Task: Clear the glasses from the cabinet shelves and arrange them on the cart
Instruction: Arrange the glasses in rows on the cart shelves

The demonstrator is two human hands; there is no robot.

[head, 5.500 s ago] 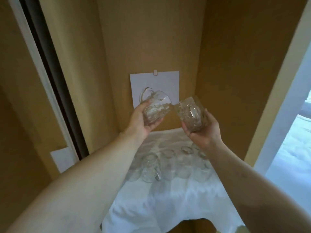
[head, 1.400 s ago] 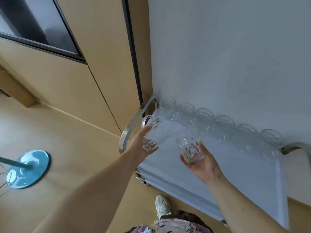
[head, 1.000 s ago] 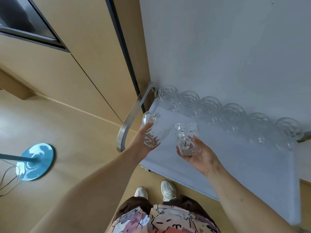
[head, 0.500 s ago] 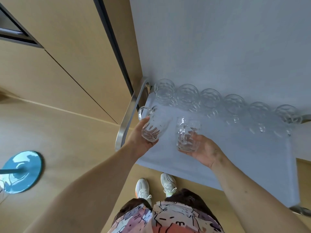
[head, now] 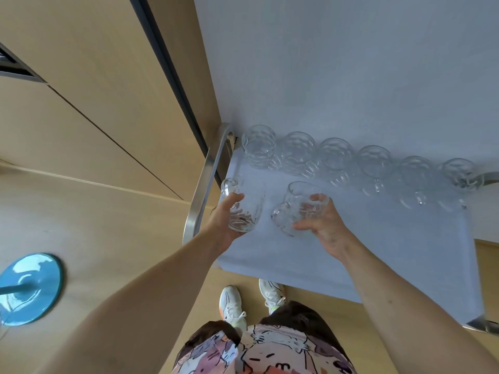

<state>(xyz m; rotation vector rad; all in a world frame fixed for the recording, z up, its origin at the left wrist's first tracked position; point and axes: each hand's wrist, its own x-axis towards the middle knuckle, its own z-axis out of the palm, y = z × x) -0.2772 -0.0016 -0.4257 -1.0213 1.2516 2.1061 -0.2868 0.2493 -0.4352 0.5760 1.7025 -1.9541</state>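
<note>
Pale blue cloth covers the cart (head: pixel 378 255), which stands against a blue-grey wall (head: pixel 351 63) with wooden panels (head: pixel 94 90) to its left. Along the cart's far edge a row of six glasses (head: pixel 336 155) stands rim to rim, from the far left corner to the far right corner. A steel handle (head: pixel 204 184) curves up at the cart's left edge.

Both hands have dropped closer to the cloth than they were half a second ago. The left hand (head: pixel 225 220) grips a glass (head: pixel 243 209) over the cart's left edge, just beside the handle, with its fingers curled round the lower body. The right hand (head: pixel 324 225) grips a mug (head: pixel 299 209) near the middle of the left half of the cloth, in front of the row. The mug, upright a moment ago, is now tilted hard to the left, its rim facing the far left corner and its handle low on the left side. Whether either piece touches the cloth I cannot tell.

To my eye these two begin a second row in front of the first. The tilted mug must come upright before it is set down; glass so near glass could knock or chip.

Beyond the cart lies a light wooden floor (head: pixel 81 225), with a round blue stand base (head: pixel 27 287) at the left. White shoes (head: pixel 232 303) and patterned clothing show by the cart's near edge.
</note>
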